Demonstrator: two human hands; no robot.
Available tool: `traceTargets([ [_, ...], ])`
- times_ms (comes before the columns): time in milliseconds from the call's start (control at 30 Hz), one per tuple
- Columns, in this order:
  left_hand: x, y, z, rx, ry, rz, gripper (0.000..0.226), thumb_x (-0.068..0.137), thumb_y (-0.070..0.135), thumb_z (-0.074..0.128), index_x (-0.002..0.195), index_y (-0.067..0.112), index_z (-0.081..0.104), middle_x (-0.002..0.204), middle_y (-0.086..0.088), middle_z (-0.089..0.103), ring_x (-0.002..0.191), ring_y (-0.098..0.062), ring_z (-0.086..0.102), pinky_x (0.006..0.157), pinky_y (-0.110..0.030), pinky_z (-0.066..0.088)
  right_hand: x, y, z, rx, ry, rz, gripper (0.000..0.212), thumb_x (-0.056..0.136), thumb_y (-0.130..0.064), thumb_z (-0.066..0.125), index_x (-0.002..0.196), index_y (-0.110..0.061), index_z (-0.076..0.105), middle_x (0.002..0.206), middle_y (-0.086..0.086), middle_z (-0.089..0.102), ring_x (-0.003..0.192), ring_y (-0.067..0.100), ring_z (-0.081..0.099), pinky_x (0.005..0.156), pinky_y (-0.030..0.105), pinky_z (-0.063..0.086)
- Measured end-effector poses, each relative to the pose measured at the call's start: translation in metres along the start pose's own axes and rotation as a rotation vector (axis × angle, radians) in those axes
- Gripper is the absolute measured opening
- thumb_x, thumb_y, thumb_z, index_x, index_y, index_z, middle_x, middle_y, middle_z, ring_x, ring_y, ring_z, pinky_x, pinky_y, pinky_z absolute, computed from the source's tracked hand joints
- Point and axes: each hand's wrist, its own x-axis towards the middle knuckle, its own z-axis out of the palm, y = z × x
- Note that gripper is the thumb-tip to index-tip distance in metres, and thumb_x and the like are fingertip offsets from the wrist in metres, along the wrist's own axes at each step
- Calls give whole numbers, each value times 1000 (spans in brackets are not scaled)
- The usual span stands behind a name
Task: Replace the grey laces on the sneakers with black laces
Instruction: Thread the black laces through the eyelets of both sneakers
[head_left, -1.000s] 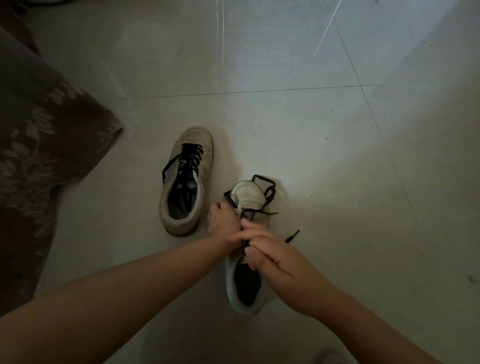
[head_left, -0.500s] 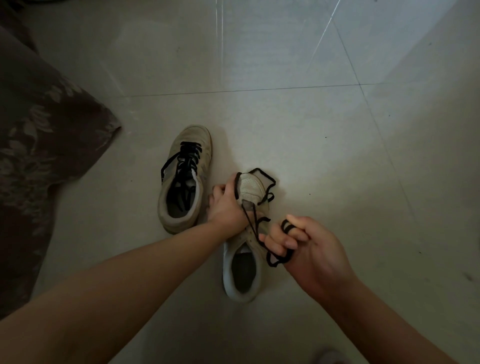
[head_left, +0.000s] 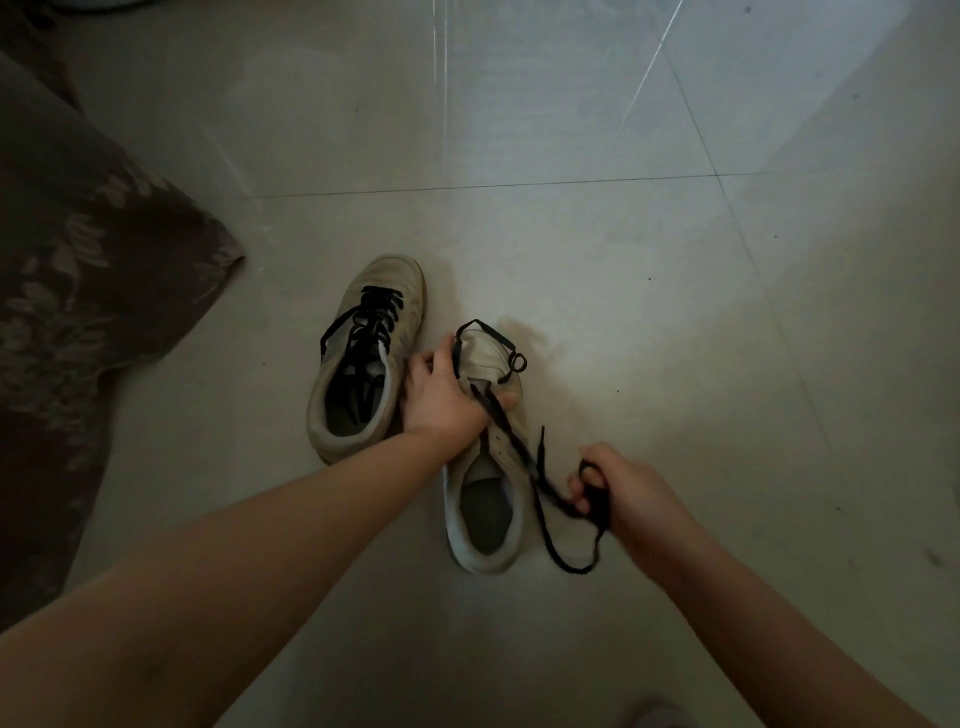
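Note:
Two pale sneakers sit on the tiled floor. The left sneaker carries a black lace threaded through its eyelets. The right sneaker has a black lace running loosely from its toe end across the eyelets. My left hand grips the front of the right sneaker over its tongue. My right hand is to the right of the shoe's heel, fingers curled round the lace, which is wound over them and hangs in a loop below.
A dark floral cloth covers the floor on the left. Pale floor tiles stretch ahead and to the right. A blurred pale shape shows at the bottom edge.
My right hand has pulled the lace away from the shoe, down and to the right. The lace loop at the toe has shrunk. My left hand stays on the shoe's front.

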Motion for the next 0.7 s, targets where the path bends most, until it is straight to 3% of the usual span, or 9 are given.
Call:
traceTargets([
  [67, -3, -2, -1, -14, -2, -2, 106, 68, 50, 77, 149, 27, 13, 147, -7, 21, 140, -26, 20, 113, -39, 21, 17, 0, -16, -472, 184, -149, 45, 94, -23, 49, 51, -9, 47, 60, 12, 54, 61, 25, 51, 59, 30, 37],
  [133, -6, -4, -1, -36, 0, 2, 107, 68, 47, 78, 150, 25, 13, 148, -6, 21, 141, -25, 19, 113, -39, 21, 27, -8, -27, -978, 258, -280, 47, 93, -37, 51, 55, -10, 49, 61, 9, 46, 70, 29, 50, 55, 30, 34],
  [167, -8, -5, 0, -42, 2, 4, 107, 68, 46, 78, 150, 24, 13, 148, -6, 21, 141, -25, 18, 113, -39, 21, 29, -14, -27, -1112, 297, -359, 43, 91, -45, 52, 63, -13, 53, 68, 6, 46, 77, 28, 49, 58, 30, 35],
  [233, -10, -5, 1, -37, 10, 6, 106, 68, 44, 78, 150, 23, 13, 149, -6, 20, 141, -25, 17, 113, -39, 21, 32, -25, -12, -1131, 302, -516, 46, 89, -53, 52, 102, -10, 59, 97, 6, 56, 100, 27, 51, 78, 34, 42],
  [300, -11, -5, 2, -22, 18, 5, 102, 71, 40, 75, 150, 22, 12, 150, -7, 20, 141, -26, 16, 113, -40, 21, 38, -36, 13, -1071, 152, -639, 50, 90, -53, 50, 116, -11, 56, 114, 4, 58, 111, 23, 51, 90, 35, 43],
  [367, -12, -4, 3, -12, 27, -3, 95, 75, 38, 71, 150, 22, 13, 151, -8, 18, 141, -27, 16, 112, -41, 22, 46, -42, 36, -1091, 17, -673, 42, 91, -52, 49, 103, -14, 61, 104, 2, 57, 102, 20, 52, 87, 34, 44],
  [467, -13, -5, 4, 17, 35, -15, 88, 79, 36, 66, 149, 20, 15, 151, -10, 18, 141, -29, 18, 112, -43, 23, 59, -46, 49, -1123, -60, -594, 30, 91, -46, 53, 85, -17, 57, 87, -3, 46, 87, 18, 50, 74, 31, 42],
  [567, -15, -7, 7, 59, 3, 5, 86, 81, 31, 63, 149, 18, 12, 151, -9, 17, 140, -28, 18, 111, -42, 24, 66, -47, 53, -1182, -122, -574, 19, 93, -33, 53, 81, -19, 58, 92, 5, 46, 91, 26, 53, 77, 31, 42],
  [700, -21, -9, 8, 48, 60, 63, 85, 82, 30, 62, 150, 24, 12, 148, -3, 20, 134, -24, 29, 106, -39, 34, 62, -42, 53, -1063, -186, -496, 28, 99, -27, 42, 78, -12, 50, 95, 7, 44, 92, 23, 47, 75, 27, 36],
])
